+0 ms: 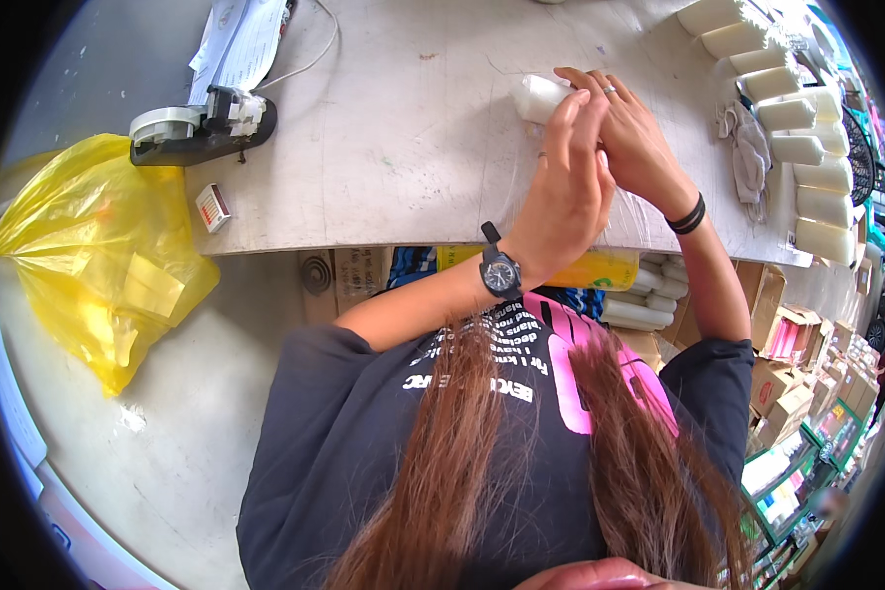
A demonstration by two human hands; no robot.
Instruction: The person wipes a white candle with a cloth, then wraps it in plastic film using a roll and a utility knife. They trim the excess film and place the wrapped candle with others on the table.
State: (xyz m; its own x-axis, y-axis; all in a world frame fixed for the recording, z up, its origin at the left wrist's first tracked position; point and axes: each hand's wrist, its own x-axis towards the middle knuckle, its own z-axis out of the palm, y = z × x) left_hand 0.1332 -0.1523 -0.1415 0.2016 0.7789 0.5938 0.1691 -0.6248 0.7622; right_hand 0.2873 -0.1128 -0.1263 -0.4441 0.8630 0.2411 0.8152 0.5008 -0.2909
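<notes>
A white candle (542, 97) wrapped in clear plastic film lies on its side on the pale table (383, 169), partly hidden by both hands. My left hand (564, 173), with a black watch at its wrist, has its fingers extended at the candle's near side. My right hand (627, 125), wearing a ring, lies over the candle's right end, and its fingers cross beside the left fingertips. The palms and the covered end of the candle are hidden, so whether either hand grips it does not show. Loose clear film spreads on the table below the hands.
Several white candles (796, 147) line the right edge beside a grey cloth (748, 151). At left are a black tape dispenser (199, 140), a matchbox (213, 208), papers (243, 44), a cable (321, 55) and a yellow plastic bag (110, 243). A yellow roll (597, 271) sits below the near edge.
</notes>
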